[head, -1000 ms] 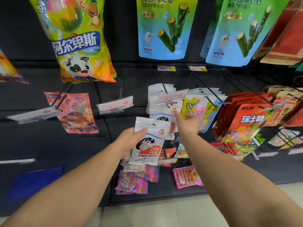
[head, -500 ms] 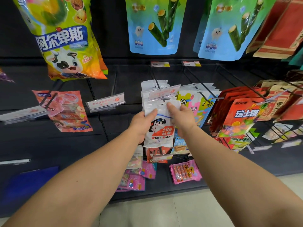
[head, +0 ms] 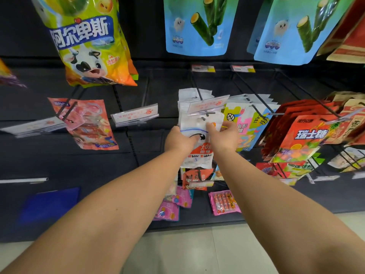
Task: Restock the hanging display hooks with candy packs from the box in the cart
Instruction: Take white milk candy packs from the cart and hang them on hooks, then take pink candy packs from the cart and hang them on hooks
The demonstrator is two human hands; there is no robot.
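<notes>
We hold one White Rabbit candy pack with both hands in front of the middle hook, just under its price tag. Our left hand grips the left edge of the pack with the fingers curled behind it, and our right hand pinches the upper right part near the hole. To do this step well, we think the left hand should keep the pack flat and steady while the right hand guides the hole exactly to the hook tip, then both push it back to the white packs already hanging there. The hole itself is hard to see, so we cannot tell if the hook is already through it. The fingertips are hidden behind the pack. The cart and the box are out of view.
</notes>
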